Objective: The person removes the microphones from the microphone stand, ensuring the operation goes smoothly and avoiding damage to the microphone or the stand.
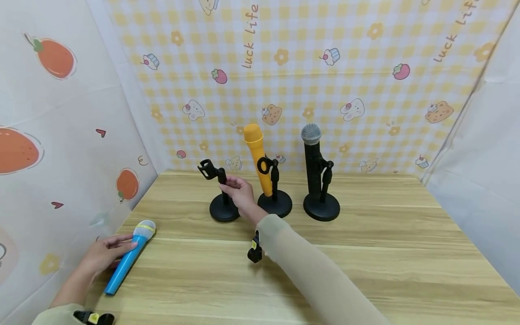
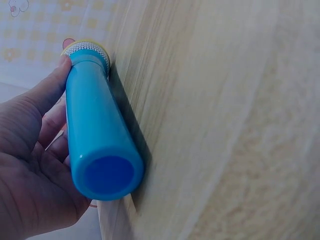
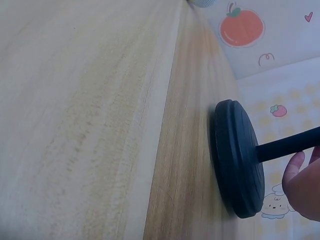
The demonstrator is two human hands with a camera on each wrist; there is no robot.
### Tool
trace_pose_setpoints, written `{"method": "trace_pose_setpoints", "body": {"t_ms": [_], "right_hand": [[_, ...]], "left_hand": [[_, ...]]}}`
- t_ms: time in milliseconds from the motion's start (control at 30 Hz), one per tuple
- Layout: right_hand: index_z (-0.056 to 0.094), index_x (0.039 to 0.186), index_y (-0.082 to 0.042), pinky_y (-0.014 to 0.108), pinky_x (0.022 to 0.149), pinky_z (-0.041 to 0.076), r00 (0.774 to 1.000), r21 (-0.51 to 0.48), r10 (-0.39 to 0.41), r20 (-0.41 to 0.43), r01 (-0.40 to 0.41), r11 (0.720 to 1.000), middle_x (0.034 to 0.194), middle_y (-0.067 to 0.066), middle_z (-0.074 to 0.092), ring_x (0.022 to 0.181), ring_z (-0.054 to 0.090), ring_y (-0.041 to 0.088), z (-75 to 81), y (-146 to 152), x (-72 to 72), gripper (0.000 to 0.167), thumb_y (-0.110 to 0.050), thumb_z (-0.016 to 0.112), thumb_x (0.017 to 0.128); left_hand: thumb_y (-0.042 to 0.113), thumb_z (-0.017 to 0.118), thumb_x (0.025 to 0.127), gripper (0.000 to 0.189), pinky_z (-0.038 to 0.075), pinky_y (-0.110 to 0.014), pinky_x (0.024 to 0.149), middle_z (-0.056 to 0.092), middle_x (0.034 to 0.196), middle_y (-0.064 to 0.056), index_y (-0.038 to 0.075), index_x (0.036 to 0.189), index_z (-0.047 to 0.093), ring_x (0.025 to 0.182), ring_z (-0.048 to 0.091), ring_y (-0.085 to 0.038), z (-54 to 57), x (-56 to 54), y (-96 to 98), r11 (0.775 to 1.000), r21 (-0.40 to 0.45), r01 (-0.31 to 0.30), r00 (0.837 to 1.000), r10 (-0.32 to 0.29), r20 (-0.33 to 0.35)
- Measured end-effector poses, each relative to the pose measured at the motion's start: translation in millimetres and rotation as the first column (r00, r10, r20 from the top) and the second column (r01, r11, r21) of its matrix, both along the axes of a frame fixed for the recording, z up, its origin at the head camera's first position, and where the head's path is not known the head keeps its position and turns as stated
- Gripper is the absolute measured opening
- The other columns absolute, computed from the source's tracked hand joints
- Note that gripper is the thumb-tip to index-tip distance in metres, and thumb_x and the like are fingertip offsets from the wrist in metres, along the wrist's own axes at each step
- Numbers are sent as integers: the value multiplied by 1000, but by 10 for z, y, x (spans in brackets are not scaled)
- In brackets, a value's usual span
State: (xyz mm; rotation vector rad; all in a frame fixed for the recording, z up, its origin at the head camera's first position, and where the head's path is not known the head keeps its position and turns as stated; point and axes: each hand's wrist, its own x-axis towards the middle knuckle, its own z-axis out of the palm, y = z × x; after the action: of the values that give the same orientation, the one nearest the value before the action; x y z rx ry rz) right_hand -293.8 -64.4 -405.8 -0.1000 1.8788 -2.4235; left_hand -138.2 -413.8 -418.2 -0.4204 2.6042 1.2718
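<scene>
A blue microphone (image 1: 127, 264) with a silver mesh head and a yellow band lies slanted at the table's left side. My left hand (image 1: 99, 256) holds it from the left, and in the left wrist view the thumb (image 2: 52, 85) lies along its body with fingers behind. Its hollow blue end faces that camera. My right hand (image 1: 243, 196) pinches the post of a black microphone stand (image 1: 222, 211), whose clip at the top holds nothing. In the right wrist view the round base (image 3: 237, 160) shows, with fingertips against the post.
Right of the held stand, a yellow microphone (image 1: 260, 158) leans in a second black stand (image 1: 280, 205). Further right a black microphone (image 1: 313, 167) with a silver mesh head sits in a third stand (image 1: 322, 208). Patterned cloth (image 1: 284, 90) walls the wooden table (image 1: 386, 253) at back and sides.
</scene>
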Motion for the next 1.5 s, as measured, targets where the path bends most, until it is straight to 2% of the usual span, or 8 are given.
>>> {"method": "trace_pose_setpoints", "body": {"t_ms": [233,600,900,1067,1300,1500], "right_hand": [[73,102,-11,32,87,52,1000,-13,-17,-11,17,1000,97,1,67,92,62,15,-37,27,-13,22,-9,79,81],[73,101,-13,32,87,52,999,-9,-44,24,44,999,97,1,68,91,63,15,-70,125,-29,21,-7,79,82],[72,102,-12,33,88,51,999,-8,-21,46,21,1000,100,2,66,93,62,15,-40,180,-28,21,-7,78,83],[72,103,-11,31,88,52,999,-24,9,43,-8,1000,99,2,66,92,63,15,-23,131,-10,21,-5,77,83],[72,103,-12,30,87,52,999,4,33,32,-33,999,97,0,66,90,62,13,4,72,4,21,-6,77,83],[72,103,-12,30,87,52,999,12,39,22,-40,999,97,0,66,90,61,13,3,98,-21,20,-7,76,84]], "left_hand": [[56,64,88,88,55,-42,81,49,135,-30,-7,144,38,109,60,-35,-21,-29,32,1000,1,12,1000,-12,-3],[55,63,89,86,55,-41,80,51,134,-29,-7,144,38,106,61,-31,-47,-70,89,999,-1,34,999,-34,-4],[54,62,90,84,55,-41,79,47,137,-30,-6,144,38,103,61,-24,-34,-97,108,999,0,47,999,-47,3],[52,62,91,84,55,-40,79,48,136,-32,-8,144,36,101,63,-23,-36,-62,68,999,2,36,999,-36,18],[55,62,90,89,55,-41,80,49,135,-31,-8,146,33,101,63,-24,-43,-21,5,1000,0,21,998,-21,55],[56,63,89,90,55,-41,80,50,134,-31,-8,145,33,98,62,-17,-48,-61,-12,1000,-6,30,998,-30,56]]}}
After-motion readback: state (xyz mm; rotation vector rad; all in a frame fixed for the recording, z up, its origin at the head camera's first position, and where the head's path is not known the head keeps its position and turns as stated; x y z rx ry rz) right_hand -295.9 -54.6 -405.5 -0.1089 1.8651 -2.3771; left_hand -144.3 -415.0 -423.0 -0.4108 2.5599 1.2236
